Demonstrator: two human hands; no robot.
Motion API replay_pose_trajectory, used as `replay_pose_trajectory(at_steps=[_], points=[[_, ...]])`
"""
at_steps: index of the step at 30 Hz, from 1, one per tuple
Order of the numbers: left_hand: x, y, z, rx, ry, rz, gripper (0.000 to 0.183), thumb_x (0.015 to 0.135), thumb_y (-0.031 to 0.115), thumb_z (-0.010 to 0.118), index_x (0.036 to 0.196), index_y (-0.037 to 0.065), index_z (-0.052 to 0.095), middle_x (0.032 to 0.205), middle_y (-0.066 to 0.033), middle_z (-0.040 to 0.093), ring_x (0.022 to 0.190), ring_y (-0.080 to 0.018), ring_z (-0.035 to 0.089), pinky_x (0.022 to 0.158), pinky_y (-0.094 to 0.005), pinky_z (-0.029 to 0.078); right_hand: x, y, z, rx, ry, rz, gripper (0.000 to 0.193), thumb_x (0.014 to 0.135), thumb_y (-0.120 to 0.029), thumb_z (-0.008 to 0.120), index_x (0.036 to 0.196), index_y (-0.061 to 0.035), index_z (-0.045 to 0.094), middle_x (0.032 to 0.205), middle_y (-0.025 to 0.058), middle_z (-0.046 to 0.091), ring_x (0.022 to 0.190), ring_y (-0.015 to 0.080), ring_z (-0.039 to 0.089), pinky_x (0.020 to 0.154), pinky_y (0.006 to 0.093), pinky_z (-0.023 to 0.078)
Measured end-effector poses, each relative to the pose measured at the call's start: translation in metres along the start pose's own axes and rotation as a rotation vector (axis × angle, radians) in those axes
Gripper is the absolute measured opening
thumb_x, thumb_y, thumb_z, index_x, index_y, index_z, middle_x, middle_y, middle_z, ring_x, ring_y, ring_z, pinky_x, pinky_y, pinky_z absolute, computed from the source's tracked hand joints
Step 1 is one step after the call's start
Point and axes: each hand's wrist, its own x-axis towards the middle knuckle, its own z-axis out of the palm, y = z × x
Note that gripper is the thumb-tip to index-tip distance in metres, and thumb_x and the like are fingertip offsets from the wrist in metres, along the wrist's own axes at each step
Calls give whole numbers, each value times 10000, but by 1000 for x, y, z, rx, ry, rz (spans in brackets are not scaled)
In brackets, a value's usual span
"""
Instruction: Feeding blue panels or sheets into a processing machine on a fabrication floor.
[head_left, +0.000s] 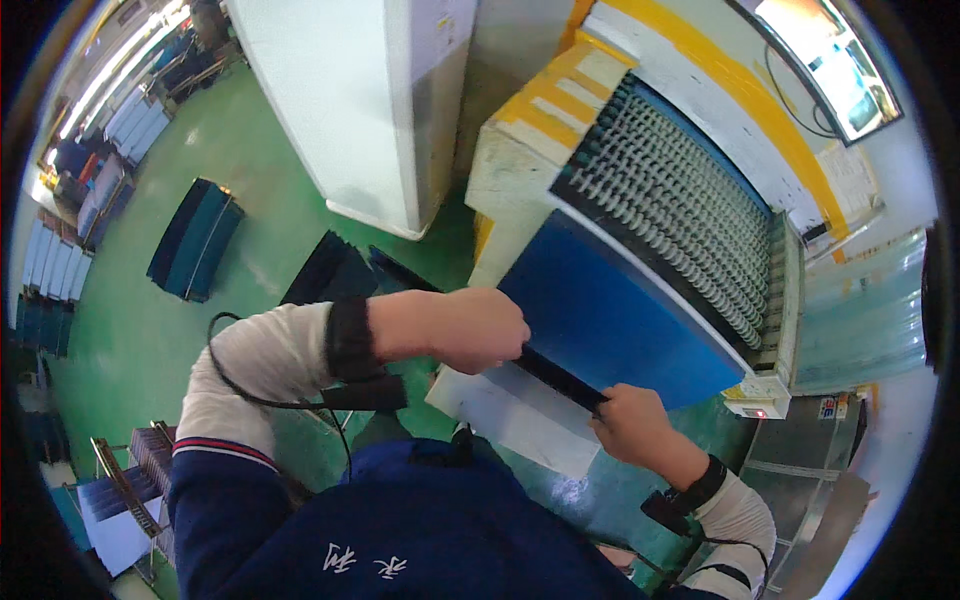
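My left hand (475, 325) is closed on the left part of a long, thin dark panel (562, 378), seen almost edge-on in front of my body. My right hand (632, 424) is closed on its right end, with the fingers curled over the edge. Just beyond the panel slopes a flat blue sheet (610, 310) at the front of a roller machine. Rows of pale roller discs (680, 200) fill the machine's bed. Whether the panel touches the blue sheet, I cannot tell.
A tall white cabinet (350, 100) stands ahead to the left. Dark panels are stacked on a rack (197, 240) on the green floor, with more dark panels (332, 268) nearer me. A lit screen (825, 60) hangs at upper right. A metal rack (125, 490) stands at lower left.
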Motion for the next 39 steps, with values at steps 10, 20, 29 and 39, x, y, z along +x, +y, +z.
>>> replay_pose_trajectory(at_steps=[10, 20, 29, 39], points=[[196, -16, 51, -46, -31, -22, 123, 711, 184, 637, 718, 68, 681, 800, -105, 638, 836, -314, 640, 672, -438, 522, -61, 167, 59, -67, 85, 177, 230, 766, -258, 652, 758, -33, 699, 891, 96, 657, 888, 301, 622, 749, 426, 516], [216, -36, 60, 8, 73, -288, 192, 724, 250, 698, 842, 98, 697, 1010, -86, 628, 1021, -306, 581, 828, -438, 474, -36, 228, 82, -14, 136, 206, 277, 759, -286, 702, 851, -24, 699, 1000, 124, 619, 956, 314, 596, 816, 430, 499], [128, -39, 81, -29, 958, -1001, 698, 765, 188, 740, 1382, 84, 429, 1339, -188, 476, 1225, -363, 452, 1028, -449, 375, -40, 223, 82, 50, 459, 286, 316, 674, -131, 776, 947, -31, 652, 1092, 138, 527, 1035, 341, 514, 861, 445, 433], [140, -69, 116, -664, 1013, -950, 811, 806, 183, 723, 1475, 54, 282, 1296, -185, 542, 1039, -229, 579, 869, -366, 480, -79, 202, 119, 173, 816, 529, 551, 722, -107, 719, 1245, -77, 548, 1294, 123, 490, 1180, 328, 460, 981, 451, 373]])
